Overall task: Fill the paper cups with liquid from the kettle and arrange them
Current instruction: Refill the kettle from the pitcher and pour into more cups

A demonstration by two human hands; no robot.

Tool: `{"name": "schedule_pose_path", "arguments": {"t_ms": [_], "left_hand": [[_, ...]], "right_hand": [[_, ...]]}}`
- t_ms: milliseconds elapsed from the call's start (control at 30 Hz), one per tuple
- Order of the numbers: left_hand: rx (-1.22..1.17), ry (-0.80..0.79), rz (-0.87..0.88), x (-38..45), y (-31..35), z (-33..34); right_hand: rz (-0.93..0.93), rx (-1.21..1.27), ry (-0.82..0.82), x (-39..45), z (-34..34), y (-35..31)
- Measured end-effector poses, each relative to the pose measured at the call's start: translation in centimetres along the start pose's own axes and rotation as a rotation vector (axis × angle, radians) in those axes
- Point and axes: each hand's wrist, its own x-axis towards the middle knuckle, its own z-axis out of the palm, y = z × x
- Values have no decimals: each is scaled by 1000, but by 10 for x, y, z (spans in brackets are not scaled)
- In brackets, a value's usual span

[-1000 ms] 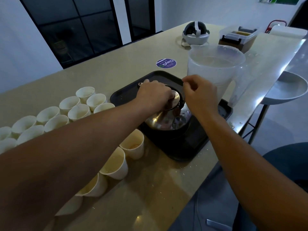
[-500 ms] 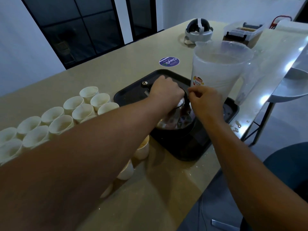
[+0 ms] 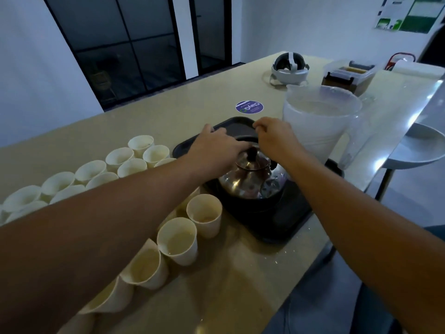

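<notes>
1. Beige countertop (image 3: 168,116) below dark glazed doors carries a black tray (image 3: 284,220).
2. Steel kettle (image 3: 250,177) sits on that tray, lid on.
3. Left hand (image 3: 216,148) and right hand (image 3: 274,138) curl over its black handle; the grip is hidden.
4. Paper cups (image 3: 177,239) line the tray's near-left side; a plastic jug (image 3: 317,124) stands behind.

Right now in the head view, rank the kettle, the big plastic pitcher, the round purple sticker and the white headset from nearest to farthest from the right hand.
Measured from the right hand:
1. Kettle, just below the hand, on the black tray.
2. Plastic pitcher, right beside it on the right.
3. Purple sticker, on the counter beyond the tray.
4. Headset, far end of the counter.
</notes>
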Motion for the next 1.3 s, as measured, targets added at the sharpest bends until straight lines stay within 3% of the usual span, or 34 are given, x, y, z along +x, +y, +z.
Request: {"name": "schedule_pose_path", "arguments": {"t_ms": [167,267,533,767,1033,1300], "left_hand": [[-131,66,-160,-43,-37,-8],[-135,95,-211,-73,-57,-14],[-164,128,-331,-137,-94,-30],[-160,170,-392,-162,-113,-42],[-276,206,-481,-179,-128,-54],[-350,165,-491,-161,-147,-63]], "right_hand": [[-6,-314,-297,18,4,-2],[35,-383,-361,20,4,-6],[-11,-133,-71,17,18,-2],[18,280,96,-8,16,-1],[60,367,171,-17,11,-20],[-138,398,134,16,-28,-75]]}}
